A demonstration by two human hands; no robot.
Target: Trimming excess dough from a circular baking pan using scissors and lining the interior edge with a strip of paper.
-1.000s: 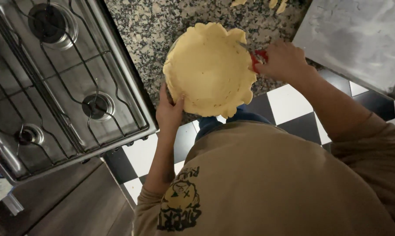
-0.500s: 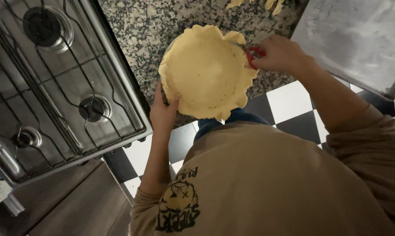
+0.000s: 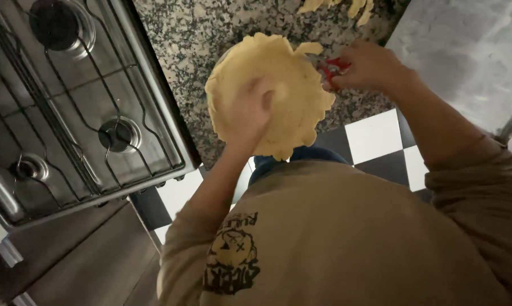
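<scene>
A round pie dish lined with pale yellow dough (image 3: 293, 85) rests at the front edge of a speckled granite counter (image 3: 210, 34), its ragged dough rim hanging over. My left hand (image 3: 249, 112) lies flat on the dough inside the dish, fingers spread and blurred. My right hand (image 3: 366, 65) is at the dish's right rim, closed around a small red-handled tool (image 3: 332, 68) that touches the overhanging dough.
A steel gas hob (image 3: 69, 102) with black grates fills the left. Dough trimmings (image 3: 338, 7) lie on the counter at the top. A grey metal surface (image 3: 466, 56) is at the right. Black-and-white floor tiles (image 3: 375, 136) show below the counter edge.
My left hand has moved from the dish's lower left rim onto the dough inside it. The right hand stays at the right rim with the red tool.
</scene>
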